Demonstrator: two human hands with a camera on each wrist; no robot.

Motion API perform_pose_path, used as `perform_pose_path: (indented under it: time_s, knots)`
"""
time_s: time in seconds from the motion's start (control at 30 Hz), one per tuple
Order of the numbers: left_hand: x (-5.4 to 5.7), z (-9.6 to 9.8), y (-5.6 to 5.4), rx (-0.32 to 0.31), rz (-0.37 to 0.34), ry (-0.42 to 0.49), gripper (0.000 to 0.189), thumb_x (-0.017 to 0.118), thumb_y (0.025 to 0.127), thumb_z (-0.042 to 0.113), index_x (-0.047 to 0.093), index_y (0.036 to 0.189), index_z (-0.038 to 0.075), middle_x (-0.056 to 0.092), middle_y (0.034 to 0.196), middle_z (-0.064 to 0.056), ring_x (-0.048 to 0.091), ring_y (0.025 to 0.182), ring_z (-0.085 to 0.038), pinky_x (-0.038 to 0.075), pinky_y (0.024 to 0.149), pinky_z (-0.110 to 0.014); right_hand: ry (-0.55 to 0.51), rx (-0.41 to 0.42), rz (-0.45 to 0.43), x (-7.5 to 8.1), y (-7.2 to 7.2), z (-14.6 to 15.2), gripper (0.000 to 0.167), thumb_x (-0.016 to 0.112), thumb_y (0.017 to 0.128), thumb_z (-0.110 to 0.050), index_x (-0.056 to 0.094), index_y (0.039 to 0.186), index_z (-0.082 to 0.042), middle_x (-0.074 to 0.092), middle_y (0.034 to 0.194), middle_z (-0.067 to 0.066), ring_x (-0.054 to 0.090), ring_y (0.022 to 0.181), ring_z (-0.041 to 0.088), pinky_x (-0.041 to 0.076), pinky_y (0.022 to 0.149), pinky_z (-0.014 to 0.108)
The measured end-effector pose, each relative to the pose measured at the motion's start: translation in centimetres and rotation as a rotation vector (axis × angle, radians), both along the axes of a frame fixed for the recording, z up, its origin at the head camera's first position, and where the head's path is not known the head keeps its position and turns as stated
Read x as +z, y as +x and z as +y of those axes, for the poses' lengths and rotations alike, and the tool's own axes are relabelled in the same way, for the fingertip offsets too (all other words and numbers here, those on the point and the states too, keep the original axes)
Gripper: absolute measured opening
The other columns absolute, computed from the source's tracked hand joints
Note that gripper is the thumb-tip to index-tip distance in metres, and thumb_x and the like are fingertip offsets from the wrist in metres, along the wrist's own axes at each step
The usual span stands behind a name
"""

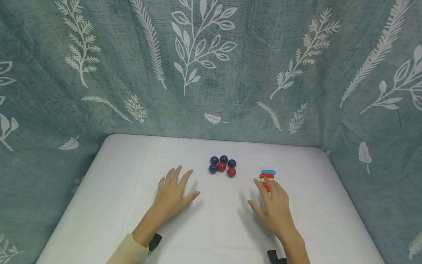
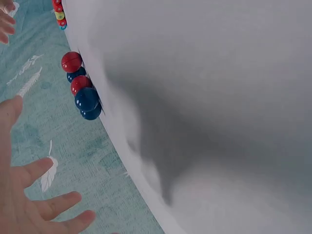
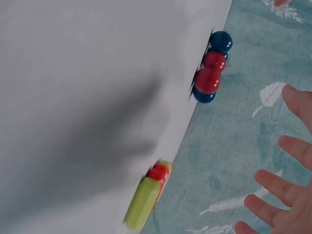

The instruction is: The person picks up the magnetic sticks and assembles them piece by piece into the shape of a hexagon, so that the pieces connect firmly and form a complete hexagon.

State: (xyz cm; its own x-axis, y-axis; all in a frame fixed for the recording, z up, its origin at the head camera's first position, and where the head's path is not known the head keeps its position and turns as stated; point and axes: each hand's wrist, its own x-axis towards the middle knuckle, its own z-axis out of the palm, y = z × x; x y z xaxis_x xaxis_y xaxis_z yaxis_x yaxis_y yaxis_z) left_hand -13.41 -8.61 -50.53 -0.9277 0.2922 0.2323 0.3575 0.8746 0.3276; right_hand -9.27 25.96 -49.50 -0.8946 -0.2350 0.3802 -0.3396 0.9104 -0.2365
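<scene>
My left hand [image 1: 170, 198] hovers over the left half of the white table with its fingers spread, holding nothing. On the right, my right hand [image 1: 275, 206] hangs with parted fingers, also holding nothing. Its fingers partly hide a column of short coloured sticks: a blue stick [image 1: 268, 172], a red stick [image 1: 266, 176], and further yellow and red ones. A yellow-green stick [image 3: 142, 202] shows large in the right wrist view. Between the hands, farther back, sit several shiny dark blue balls [image 1: 213, 168] and two red balls [image 1: 231, 172], grouped closely.
A white cloth [image 1: 211, 227] covers the table, whose back edge meets a green-blue curtain [image 1: 244, 73] with white leaf prints. The curtain also rises along both sides. Black straps or mounts [image 1: 155, 242] show at the wrists.
</scene>
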Motion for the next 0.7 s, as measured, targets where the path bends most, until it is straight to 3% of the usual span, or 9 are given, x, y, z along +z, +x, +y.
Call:
perform_pose_path:
  time_s: [0.27,0.53,0.7]
  knots:
    - [0.0,1.3,-2.1,-0.034,-0.031,0.056,0.069,0.06,0.095,0.057,0.044,0.149,0.018,0.041,0.148,-0.021,0.039,0.135,-0.04,0.04,0.098,-0.062,-0.07,-0.02,0.028,-0.1,-0.1,2.1,0.071,0.084,0.08,-0.026,0.053,0.141,-0.011,0.045,0.138,0.024,0.038,0.127,0.047,0.029,0.096,0.07]
    - [0.2,2.4,-5.0,-0.059,-0.114,0.121,0.064,0.06,0.096,0.053,0.046,0.148,0.018,0.047,0.143,-0.016,0.045,0.131,-0.037,0.041,0.102,-0.055,-0.095,-0.093,0.025,-0.2,-0.4,4.7,0.065,0.087,0.077,-0.016,0.056,0.134,-0.008,0.049,0.131,0.025,0.042,0.12,0.049,0.03,0.092,0.07]
    - [-0.1,3.2,-6.5,-0.072,-0.146,0.177,0.06,0.063,0.096,0.048,0.05,0.146,0.018,0.049,0.141,-0.015,0.047,0.129,-0.036,0.043,0.1,-0.053,-0.122,-0.133,-0.016,-0.4,-0.8,6.1,0.06,0.087,0.076,-0.009,0.058,0.129,-0.006,0.051,0.124,0.026,0.044,0.116,0.049,0.033,0.09,0.07]
